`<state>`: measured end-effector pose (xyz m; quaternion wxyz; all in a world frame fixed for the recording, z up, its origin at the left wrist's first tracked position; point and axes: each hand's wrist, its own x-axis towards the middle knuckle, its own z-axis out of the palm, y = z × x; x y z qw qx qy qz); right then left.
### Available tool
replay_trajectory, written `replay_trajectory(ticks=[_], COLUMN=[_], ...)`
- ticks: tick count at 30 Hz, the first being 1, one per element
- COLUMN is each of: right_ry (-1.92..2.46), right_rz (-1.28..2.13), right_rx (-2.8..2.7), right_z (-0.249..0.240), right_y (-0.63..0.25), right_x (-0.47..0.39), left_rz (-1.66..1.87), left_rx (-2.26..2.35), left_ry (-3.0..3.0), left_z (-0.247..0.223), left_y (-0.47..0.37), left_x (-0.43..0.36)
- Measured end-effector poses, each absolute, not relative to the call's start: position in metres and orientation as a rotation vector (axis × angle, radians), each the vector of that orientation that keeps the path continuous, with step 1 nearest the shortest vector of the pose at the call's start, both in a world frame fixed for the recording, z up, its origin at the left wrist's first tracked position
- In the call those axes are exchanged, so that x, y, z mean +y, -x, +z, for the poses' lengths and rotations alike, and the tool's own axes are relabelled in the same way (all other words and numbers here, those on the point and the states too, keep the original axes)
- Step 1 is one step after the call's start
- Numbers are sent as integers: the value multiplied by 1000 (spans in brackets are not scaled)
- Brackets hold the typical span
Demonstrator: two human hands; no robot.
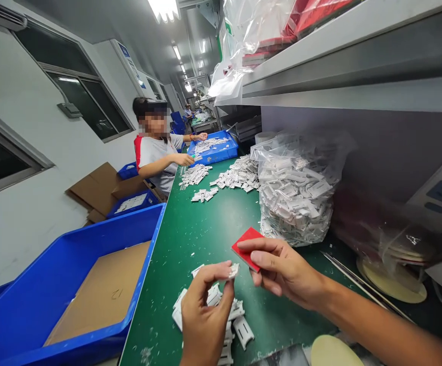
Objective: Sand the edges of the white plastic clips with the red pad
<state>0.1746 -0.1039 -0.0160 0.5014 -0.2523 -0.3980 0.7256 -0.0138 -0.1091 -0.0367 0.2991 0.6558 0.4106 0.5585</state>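
My left hand [208, 312] pinches a small white plastic part [233, 271] between thumb and forefinger, above a loose pile of similar white parts [243, 331]. To its right, my right hand [278, 264] grips a flat red square block [248, 247] with a greyish edge, fingers on top and beneath. The red block and the held part are close together but apart. My left hand hides some of the pile. White crumbs are scattered on the green tabletop [167, 300].
A blue bin [102, 234] with cardboard inside stands left of the table. On the right sits a clear bag [297, 198] full of white parts, under a shelf [343, 56]. Farther along, a co-worker [160, 152] works at a blue tray [223, 152]. Long tweezers [361, 284] lie at the right.
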Motion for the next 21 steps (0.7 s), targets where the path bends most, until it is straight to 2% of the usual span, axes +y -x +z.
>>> replay_trajectory(ticks=[4,7,9,12,15,19,21], right_ry=[538,878,952,853,951,728,830], right_rz=[1896,1543,1436,1596,1418,1633,1574], right_rx=[-1087,-1067,-1056,-1171,-1071,-1249,-1234], right_z=[-17,-17,-17,-17,-13,-8,-8], right_y=[-173,-174,-175,-177,-179,-178,-178], right_x=[-105,-101,-98,-98,-99,-103,-103], left_rz=[1548,1585,1612,1636,1679,1676,1629], left_rx=[1024,1064,1151,1245,1258,1249,1252], left_ry=[-1980,-1965,-1853,-1645,-1480,-1459,-1478], left_z=[-38,-39,-37,-31,-26,-25,-27], left_y=[18,18,15,7,2,1,1], left_x=[-110,-112,-116,-123,-127,-126,-125])
